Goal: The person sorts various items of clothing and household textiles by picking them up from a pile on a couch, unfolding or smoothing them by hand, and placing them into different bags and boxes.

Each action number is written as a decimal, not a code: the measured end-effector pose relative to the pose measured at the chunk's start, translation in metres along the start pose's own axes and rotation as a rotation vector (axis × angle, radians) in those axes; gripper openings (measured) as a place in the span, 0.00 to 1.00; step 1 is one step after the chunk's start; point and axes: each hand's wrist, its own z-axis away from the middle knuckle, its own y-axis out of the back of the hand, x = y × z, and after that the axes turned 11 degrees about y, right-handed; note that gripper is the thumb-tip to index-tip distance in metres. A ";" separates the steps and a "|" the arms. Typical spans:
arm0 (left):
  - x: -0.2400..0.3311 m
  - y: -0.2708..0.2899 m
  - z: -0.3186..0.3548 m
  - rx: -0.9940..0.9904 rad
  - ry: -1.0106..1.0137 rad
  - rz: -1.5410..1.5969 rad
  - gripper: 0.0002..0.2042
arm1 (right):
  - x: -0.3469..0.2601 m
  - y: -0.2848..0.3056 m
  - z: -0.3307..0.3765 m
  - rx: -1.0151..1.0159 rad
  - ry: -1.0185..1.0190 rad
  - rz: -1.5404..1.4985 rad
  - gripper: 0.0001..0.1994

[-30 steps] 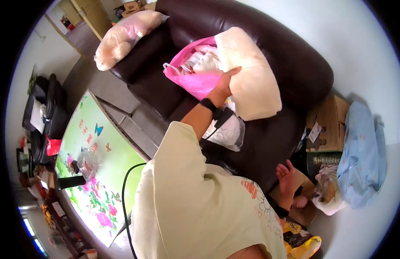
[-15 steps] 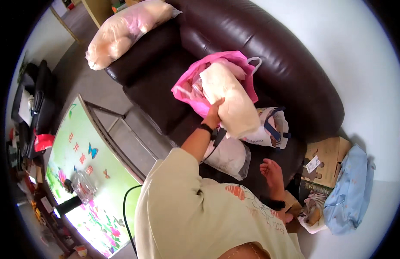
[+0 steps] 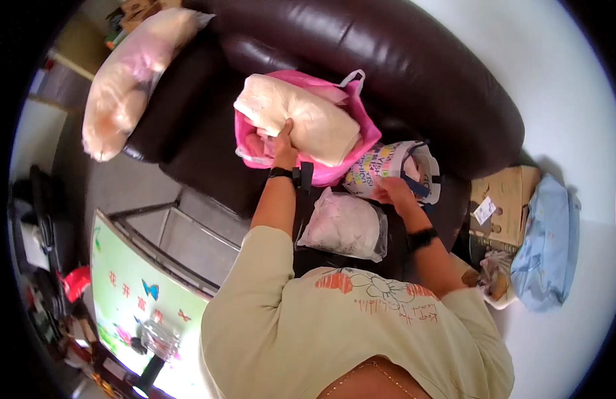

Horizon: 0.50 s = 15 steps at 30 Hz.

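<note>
A thick, soft, cream folded cloth [image 3: 301,120] lies across the mouth of a pink bag [image 3: 361,130] on the sofa. My left hand [image 3: 285,147] grips its near edge, thumb on top and the other fingers hidden underneath. Pink, plastic-wrapped contents show below the cloth inside the bag. My right hand [image 3: 396,193] is at the near side of a white patterned bag [image 3: 368,169] with dark blue handles, its fingers loosely bent and nothing visible in them. Just in front of the pink bag sits a clear plastic package [image 3: 344,226] of whitish-pink soft material.
The dark brown leather sofa [image 3: 427,73] curves around the bags. A large clear bag of peach-coloured stuffing [image 3: 132,86] rests over its left arm. At right are a cardboard box [image 3: 507,193] and a light blue cloth bag [image 3: 544,246]. A floral-topped table [image 3: 122,286] stands at left.
My left hand has moved the cream cloth left and laid it over the pink bag's opening. My right hand has reached forward to the patterned bag. The view has shifted.
</note>
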 end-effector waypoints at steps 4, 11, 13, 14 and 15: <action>0.000 0.003 -0.005 -0.042 0.106 -0.049 0.23 | 0.009 -0.029 -0.071 0.130 -0.194 -0.122 0.26; -0.017 -0.027 0.012 0.286 0.092 -0.775 0.28 | 0.102 0.012 -0.178 0.223 -0.271 -0.224 0.19; -0.002 -0.023 0.029 0.182 -0.120 -1.151 0.29 | 0.124 0.004 -0.172 -0.051 0.463 0.704 0.16; 0.035 0.015 0.038 0.230 -0.071 -1.562 0.27 | 0.087 -0.046 -0.149 0.007 0.185 0.350 0.13; 0.044 0.003 0.059 0.240 -0.062 -1.562 0.27 | 0.059 -0.056 -0.128 0.137 -0.109 0.017 0.11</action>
